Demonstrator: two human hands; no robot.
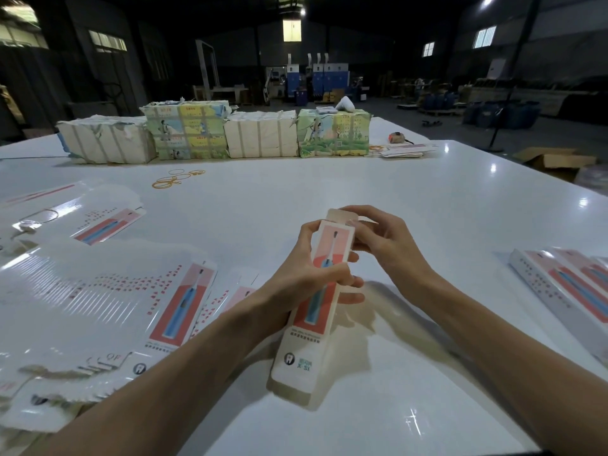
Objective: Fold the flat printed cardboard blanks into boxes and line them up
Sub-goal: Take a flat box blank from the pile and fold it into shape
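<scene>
Approx. early-to-mid task, by my read. L hand (309,274) is gripping the box (306,350) round its middle, fingers curled on it. R hand (385,240) is pinching the end flap (339,213) at the far end, prob. tucking it in. Box is standing squared up over the table (329,179); can't tell if the near end is touching. At least 2 finished boxes (559,287) are lying side by side at the right edge. A big fan of flat blanks (98,291) is waiting on the left, plus 4 wrapped bundles (260,134) at the back.
</scene>
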